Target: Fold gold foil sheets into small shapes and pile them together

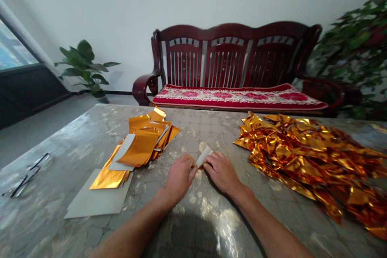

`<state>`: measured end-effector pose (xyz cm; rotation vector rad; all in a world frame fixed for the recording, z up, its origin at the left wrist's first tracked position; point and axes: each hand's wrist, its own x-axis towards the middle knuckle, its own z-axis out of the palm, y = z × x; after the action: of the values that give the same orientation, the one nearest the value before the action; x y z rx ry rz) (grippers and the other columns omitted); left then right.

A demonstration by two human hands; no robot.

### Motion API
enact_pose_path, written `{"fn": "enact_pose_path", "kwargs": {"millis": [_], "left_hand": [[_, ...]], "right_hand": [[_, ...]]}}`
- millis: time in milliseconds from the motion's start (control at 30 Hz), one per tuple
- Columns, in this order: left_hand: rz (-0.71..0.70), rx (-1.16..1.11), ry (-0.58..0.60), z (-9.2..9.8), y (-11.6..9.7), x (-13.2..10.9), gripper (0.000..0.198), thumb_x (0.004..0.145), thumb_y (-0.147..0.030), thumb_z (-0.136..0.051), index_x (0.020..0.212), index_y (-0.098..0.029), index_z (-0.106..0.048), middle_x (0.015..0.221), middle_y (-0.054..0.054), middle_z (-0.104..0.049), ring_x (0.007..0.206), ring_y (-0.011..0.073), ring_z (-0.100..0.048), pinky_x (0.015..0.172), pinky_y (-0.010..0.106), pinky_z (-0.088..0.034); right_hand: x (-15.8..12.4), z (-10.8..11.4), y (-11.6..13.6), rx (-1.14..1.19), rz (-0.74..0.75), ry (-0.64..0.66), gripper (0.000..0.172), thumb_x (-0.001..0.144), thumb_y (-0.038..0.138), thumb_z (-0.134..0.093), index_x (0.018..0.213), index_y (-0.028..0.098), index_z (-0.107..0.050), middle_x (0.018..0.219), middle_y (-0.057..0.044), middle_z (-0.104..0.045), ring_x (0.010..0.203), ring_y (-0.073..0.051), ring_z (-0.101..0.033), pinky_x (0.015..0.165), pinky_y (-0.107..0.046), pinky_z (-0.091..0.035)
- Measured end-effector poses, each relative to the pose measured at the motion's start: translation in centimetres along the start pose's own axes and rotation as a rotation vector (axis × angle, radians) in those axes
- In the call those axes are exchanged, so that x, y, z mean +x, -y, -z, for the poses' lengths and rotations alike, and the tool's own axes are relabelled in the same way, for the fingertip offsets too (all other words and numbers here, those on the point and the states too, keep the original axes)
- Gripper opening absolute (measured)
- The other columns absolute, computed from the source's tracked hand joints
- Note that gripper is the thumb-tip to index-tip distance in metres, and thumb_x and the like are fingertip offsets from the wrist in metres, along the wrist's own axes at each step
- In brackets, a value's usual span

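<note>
Between my two hands, at the middle of the table, is a small sheet of foil paper (204,154) with its pale side up and a bit of gold at its lower edge. My left hand (181,171) is closed on its left end, thumb and fingers pinched together. On the right end, my right hand (221,170) grips with bent fingers. A loose stack of gold foil sheets (137,148) lies left of my hands, some showing pale backs. To the right spreads a large heap of folded gold foil pieces (296,157).
A pale flat sheet (96,199) lies under the near end of the stack. Eyeglasses (27,177) rest at the table's left side. Beyond the patterned table (157,225) stands a dark red wooden bench (232,60) with a floral cushion. Potted plants (87,66) flank the bench.
</note>
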<state>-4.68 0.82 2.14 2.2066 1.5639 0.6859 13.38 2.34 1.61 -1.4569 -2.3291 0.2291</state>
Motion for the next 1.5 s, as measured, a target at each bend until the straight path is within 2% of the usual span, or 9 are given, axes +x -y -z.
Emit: {"fn": "enact_pose_path", "kwargs": {"millis": [167,500,667,833,900,1033,1200,1333,1500], "left_hand": [[-0.012,0.011,-0.011,-0.2,0.0,-0.1,0.016,0.089,-0.018,-0.055,0.075,-0.019,-0.063,0.092,0.004,-0.063,0.091,0.0178,-0.059,0.085,0.029,-0.046],[-0.009,-0.035,0.009,-0.2,0.0,-0.3,0.014,0.088,-0.014,-0.056,0.077,-0.018,-0.063,0.095,0.005,-0.062,0.094,0.0188,-0.058,0.088,0.032,-0.047],[-0.035,-0.091,0.019,-0.1,0.4,-0.4,0.013,0.086,-0.009,-0.056,0.080,-0.018,-0.064,0.097,0.005,-0.061,0.097,0.0188,-0.057,0.091,0.032,-0.046],[-0.005,-0.077,0.025,-0.2,0.2,-0.4,0.006,0.084,-0.014,-0.063,0.081,-0.018,-0.065,0.097,0.005,-0.061,0.097,0.0198,-0.057,0.091,0.033,-0.045],[0.007,-0.016,0.011,-0.3,0.0,-0.4,0.004,0.085,-0.017,-0.063,0.088,-0.018,-0.065,0.097,0.005,-0.061,0.097,0.0211,-0.057,0.089,0.035,-0.045],[-0.031,0.097,-0.006,-0.6,-0.2,-0.4,0.019,0.086,-0.021,-0.064,0.105,-0.022,-0.064,0.099,0.004,-0.063,0.098,0.0225,-0.057,0.088,0.035,-0.044],[-0.018,0.093,-0.011,-0.9,-0.1,-0.2,0.004,0.086,-0.024,-0.066,0.089,-0.024,-0.067,0.095,0.002,-0.063,0.093,0.0195,-0.058,0.085,0.032,-0.042],[-0.002,0.067,-0.020,-1.1,0.0,-0.1,0.002,0.085,-0.023,-0.066,0.086,-0.023,-0.068,0.095,0.002,-0.063,0.094,0.0192,-0.058,0.085,0.031,-0.042],[0.004,0.044,-0.013,-0.9,-0.1,0.0,0.003,0.085,-0.022,-0.065,0.083,-0.022,-0.069,0.093,0.002,-0.063,0.092,0.0197,-0.058,0.084,0.032,-0.043]], "right_hand": [[0.1,-0.2,0.0,-0.031,0.002,0.008,0.026,0.100,0.026,-0.044,0.084,0.022,-0.065,0.091,-0.003,-0.064,0.090,-0.018,-0.053,0.080,-0.031,-0.037],[0.3,-0.2,0.7,-0.122,-0.048,-0.014,0.019,0.096,0.025,-0.050,0.083,0.020,-0.063,0.092,-0.006,-0.066,0.091,-0.022,-0.054,0.080,-0.033,-0.037],[0.3,-0.3,0.5,-0.137,-0.018,-0.007,0.023,0.098,0.025,-0.047,0.083,0.020,-0.063,0.092,-0.006,-0.065,0.088,-0.021,-0.054,0.079,-0.033,-0.036],[0.2,-0.4,0.2,-0.136,0.012,-0.009,0.027,0.101,0.026,-0.043,0.083,0.021,-0.062,0.090,-0.005,-0.063,0.086,-0.020,-0.052,0.078,-0.032,-0.034],[0.1,-0.3,0.1,-0.135,0.014,-0.002,0.027,0.101,0.026,-0.043,0.083,0.021,-0.062,0.089,-0.004,-0.063,0.086,-0.019,-0.052,0.077,-0.032,-0.034],[0.1,0.0,0.1,-0.125,0.017,0.014,0.027,0.101,0.028,-0.042,0.083,0.022,-0.061,0.088,-0.003,-0.062,0.088,-0.019,-0.052,0.077,-0.031,-0.032],[-0.1,0.0,0.2,-0.079,0.002,0.015,0.026,0.101,0.028,-0.044,0.082,0.021,-0.060,0.089,-0.002,-0.062,0.090,-0.019,-0.052,0.077,-0.031,-0.032],[-0.2,0.1,0.0,0.056,-0.065,-0.031,0.019,0.098,0.029,-0.049,0.083,0.021,-0.057,0.089,-0.001,-0.063,0.089,-0.018,-0.052,0.076,-0.029,-0.033],[-0.1,0.0,-0.5,0.126,-0.072,-0.030,0.026,0.100,0.030,-0.046,0.077,0.021,-0.055,0.082,0.000,-0.061,0.085,-0.017,-0.052,0.074,-0.028,-0.033]]}}
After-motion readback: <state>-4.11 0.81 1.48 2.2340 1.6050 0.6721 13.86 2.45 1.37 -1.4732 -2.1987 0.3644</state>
